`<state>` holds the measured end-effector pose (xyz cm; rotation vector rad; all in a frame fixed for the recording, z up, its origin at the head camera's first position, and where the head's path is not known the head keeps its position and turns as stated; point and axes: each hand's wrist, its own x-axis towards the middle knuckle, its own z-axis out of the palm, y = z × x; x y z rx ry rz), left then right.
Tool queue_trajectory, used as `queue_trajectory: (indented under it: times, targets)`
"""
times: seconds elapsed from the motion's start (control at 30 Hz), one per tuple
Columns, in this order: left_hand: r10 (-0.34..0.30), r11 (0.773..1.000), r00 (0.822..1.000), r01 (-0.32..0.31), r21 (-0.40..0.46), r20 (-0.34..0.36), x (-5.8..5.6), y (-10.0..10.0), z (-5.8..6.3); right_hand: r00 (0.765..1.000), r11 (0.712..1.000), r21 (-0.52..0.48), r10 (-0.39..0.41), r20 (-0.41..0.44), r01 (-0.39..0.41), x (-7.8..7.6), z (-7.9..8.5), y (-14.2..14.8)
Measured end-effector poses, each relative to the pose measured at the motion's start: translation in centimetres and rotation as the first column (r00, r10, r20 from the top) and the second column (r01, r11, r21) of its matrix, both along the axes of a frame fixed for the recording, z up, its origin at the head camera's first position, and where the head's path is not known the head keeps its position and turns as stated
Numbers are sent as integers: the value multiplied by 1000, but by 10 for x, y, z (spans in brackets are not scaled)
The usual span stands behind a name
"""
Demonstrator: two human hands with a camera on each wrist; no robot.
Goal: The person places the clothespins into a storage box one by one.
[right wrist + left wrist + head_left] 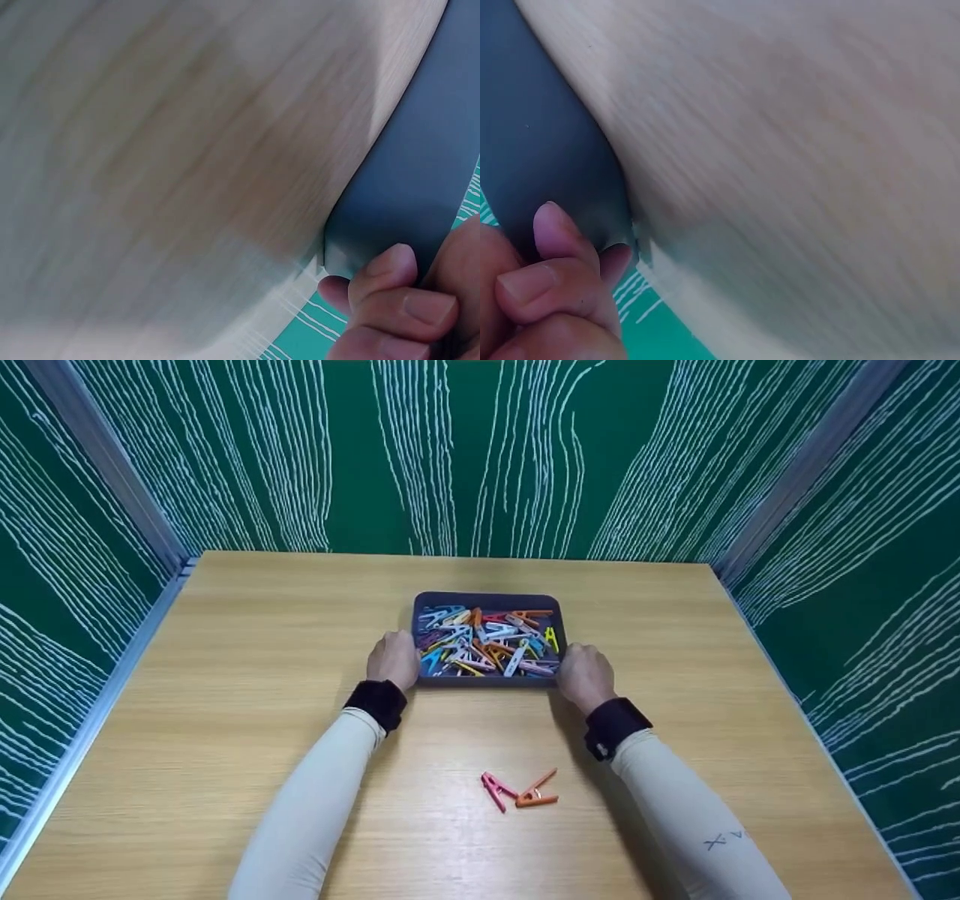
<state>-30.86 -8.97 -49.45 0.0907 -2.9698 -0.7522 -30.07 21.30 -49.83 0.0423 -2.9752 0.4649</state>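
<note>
A dark grey tray point(487, 682) full of many-coloured clothespins point(495, 639) is held at its two near corners. My left hand point(395, 661) grips the left side; in the left wrist view its curled fingers point(555, 289) lie against the tray wall point(551, 142). On the opposite side, my right hand point(586, 675) grips the right corner, and the right wrist view shows its fingers point(405, 311) bent at the tray wall point(409, 165). Both thumbs are mostly hidden. Nearer to me, a pink clothespin point(498, 791) and an orange clothespin point(537, 793) lie touching or almost touching on the table.
The wooden table point(262, 660) carries the tray and the two loose clothespins between my forearms. Green panels with white wavy lines point(480, 457) stand behind it and at both sides, with metal posts point(810, 465) at the corners.
</note>
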Motion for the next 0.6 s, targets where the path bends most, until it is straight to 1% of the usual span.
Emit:
queue_trajectory:
  times: [0.23,0.47,0.53,0.6]
  targets:
    - [-16,999,1000,15,-29,-19,-1,3,-3,998,1000,-12,-26,62,27,0,3,2]
    - [-2,999,1000,1,-38,-31,0,4,-4,991,999,-18,-42,130,44,-2,8,5]
    - [-1,999,999,-1,-39,-40,1,5,-3,991,999,-14,-46,127,48,0,11,7]
    - [0,999,999,-2,-44,-54,2,5,-3,995,999,-10,-40,95,41,3,15,8]
